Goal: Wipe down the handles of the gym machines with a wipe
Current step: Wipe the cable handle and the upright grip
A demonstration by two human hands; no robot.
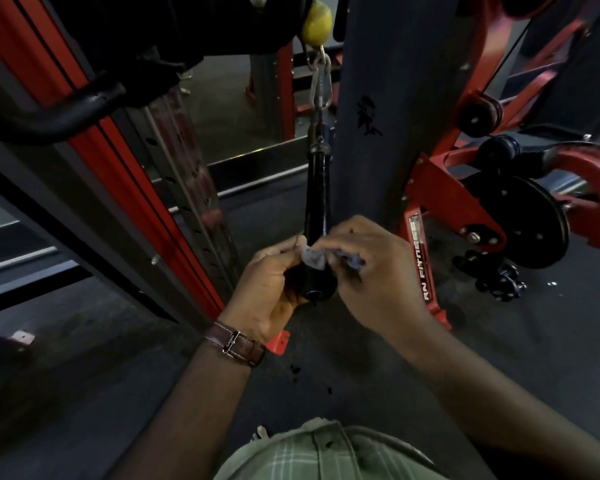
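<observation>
Wiping: right hand [368,261] presses a crumpled grey wipe [314,259] against the black handle [316,216], fingers curled round the cloth.
Left grip: left hand [274,289], fingers curled round the handle's lower end.
Handle: hangs upright from a carabiner [321,83] beneath a yellow ball [316,23], beside the grey post [378,81].

Left hand [274,282] curled, its grip on the handle [317,216]; right hand [368,261] pinching the wipe [314,259].
</observation>
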